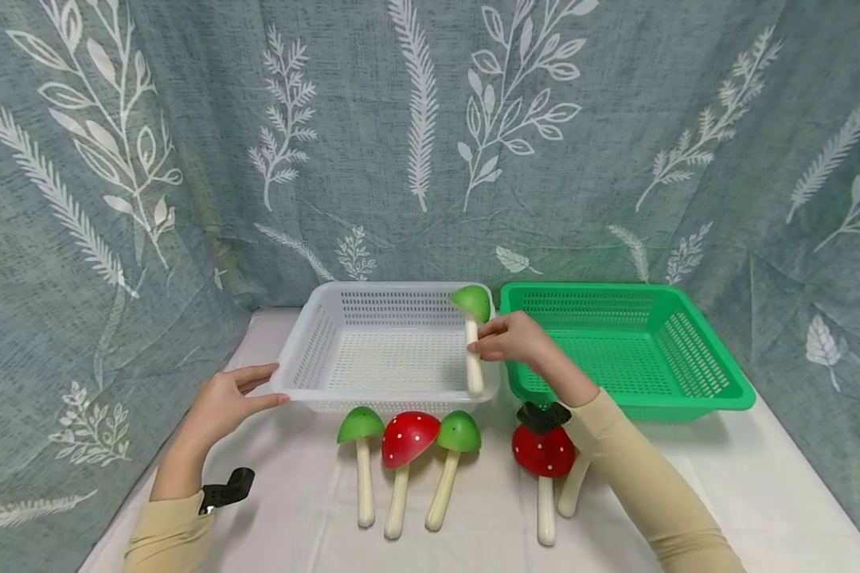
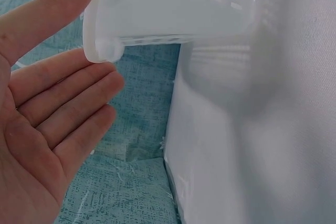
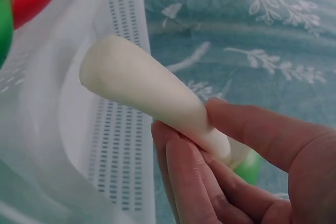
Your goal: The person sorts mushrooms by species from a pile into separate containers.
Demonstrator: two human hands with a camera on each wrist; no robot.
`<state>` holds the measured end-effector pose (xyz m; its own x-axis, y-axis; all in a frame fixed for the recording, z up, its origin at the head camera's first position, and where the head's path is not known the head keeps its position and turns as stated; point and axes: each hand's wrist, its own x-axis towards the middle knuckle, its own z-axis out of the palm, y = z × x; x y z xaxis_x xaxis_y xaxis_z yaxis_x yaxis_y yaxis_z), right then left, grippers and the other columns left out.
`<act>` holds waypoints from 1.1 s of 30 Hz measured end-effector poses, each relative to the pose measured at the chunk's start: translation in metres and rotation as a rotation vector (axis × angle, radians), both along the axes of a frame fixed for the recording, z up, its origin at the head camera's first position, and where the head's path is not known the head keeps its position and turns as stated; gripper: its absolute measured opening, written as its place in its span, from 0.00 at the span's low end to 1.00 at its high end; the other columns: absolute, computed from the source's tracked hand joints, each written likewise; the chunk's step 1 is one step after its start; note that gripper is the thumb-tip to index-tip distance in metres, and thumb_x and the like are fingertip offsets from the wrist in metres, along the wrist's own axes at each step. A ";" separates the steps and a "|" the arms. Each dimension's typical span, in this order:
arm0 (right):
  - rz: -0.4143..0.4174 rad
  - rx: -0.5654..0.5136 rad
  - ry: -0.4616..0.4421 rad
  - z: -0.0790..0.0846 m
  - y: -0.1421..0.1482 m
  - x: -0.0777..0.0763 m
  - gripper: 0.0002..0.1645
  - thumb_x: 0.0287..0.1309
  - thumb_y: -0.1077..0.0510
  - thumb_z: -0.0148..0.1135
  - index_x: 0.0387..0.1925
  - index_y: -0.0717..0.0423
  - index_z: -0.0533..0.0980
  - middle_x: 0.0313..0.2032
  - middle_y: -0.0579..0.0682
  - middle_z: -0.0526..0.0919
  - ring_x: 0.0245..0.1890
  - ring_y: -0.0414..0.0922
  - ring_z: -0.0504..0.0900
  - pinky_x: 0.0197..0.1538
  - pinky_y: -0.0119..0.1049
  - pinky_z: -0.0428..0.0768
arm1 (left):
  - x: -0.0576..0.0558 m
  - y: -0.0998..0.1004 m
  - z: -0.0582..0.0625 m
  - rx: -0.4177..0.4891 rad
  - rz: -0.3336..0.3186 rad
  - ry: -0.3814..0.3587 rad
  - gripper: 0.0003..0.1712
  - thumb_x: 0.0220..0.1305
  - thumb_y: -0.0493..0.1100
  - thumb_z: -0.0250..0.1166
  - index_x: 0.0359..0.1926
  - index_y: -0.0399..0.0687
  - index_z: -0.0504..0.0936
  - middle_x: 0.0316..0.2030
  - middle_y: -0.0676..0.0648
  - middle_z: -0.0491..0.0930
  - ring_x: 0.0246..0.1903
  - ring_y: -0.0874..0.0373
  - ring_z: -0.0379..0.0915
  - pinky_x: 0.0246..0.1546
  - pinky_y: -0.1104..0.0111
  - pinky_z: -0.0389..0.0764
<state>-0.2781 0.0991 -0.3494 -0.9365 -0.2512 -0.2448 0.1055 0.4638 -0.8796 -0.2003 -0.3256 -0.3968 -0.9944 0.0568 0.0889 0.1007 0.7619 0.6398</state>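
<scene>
My right hand (image 1: 512, 337) pinches the pale stem of a green-capped toy mushroom (image 1: 474, 352) between thumb and fingers. The mushroom is over the right end of the white basket (image 1: 394, 395), cap toward the back. In the right wrist view, the stem (image 3: 142, 82) points out past the fingertips, and a bit of green cap shows behind the hand. At the basket's front left corner is my left hand (image 1: 225, 398), its fingers straight. The left wrist view has the thumb at the rim (image 2: 92, 19) and the fingertips right by the corner.
A green basket (image 1: 731, 390) stands right of the white one. In front lie green-capped mushrooms (image 1: 364, 469) (image 1: 453, 469), a red-capped mushroom (image 1: 404, 446) between them, and another red-capped mushroom (image 1: 545, 461) farther right. A pale stem (image 1: 573, 485) shows partly under the right sleeve. A patterned curtain (image 1: 373, 143) hangs behind.
</scene>
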 end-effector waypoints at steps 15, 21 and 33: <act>0.060 0.003 -0.156 -0.002 -0.013 -0.037 0.22 0.56 0.60 0.66 0.51 0.66 0.78 0.51 0.59 0.79 0.37 0.41 0.85 0.53 0.40 0.80 | -0.001 0.001 0.000 0.016 0.004 -0.015 0.43 0.52 0.62 0.69 0.63 0.42 0.73 0.60 0.38 0.73 0.59 0.39 0.70 0.53 0.49 0.76; 0.040 -0.071 -0.207 -0.003 -0.018 -0.048 0.22 0.58 0.63 0.63 0.53 0.68 0.76 0.54 0.62 0.77 0.40 0.42 0.84 0.55 0.40 0.79 | -0.001 0.000 -0.002 0.020 0.004 -0.020 0.43 0.52 0.62 0.69 0.63 0.42 0.72 0.60 0.38 0.73 0.59 0.39 0.70 0.53 0.48 0.75; 0.050 -0.052 -0.173 -0.006 -0.021 -0.047 0.25 0.60 0.62 0.61 0.59 0.65 0.72 0.55 0.61 0.79 0.52 0.50 0.82 0.58 0.41 0.77 | -0.001 0.000 -0.001 0.013 0.001 -0.003 0.42 0.52 0.61 0.70 0.62 0.42 0.74 0.59 0.39 0.74 0.58 0.40 0.71 0.52 0.50 0.76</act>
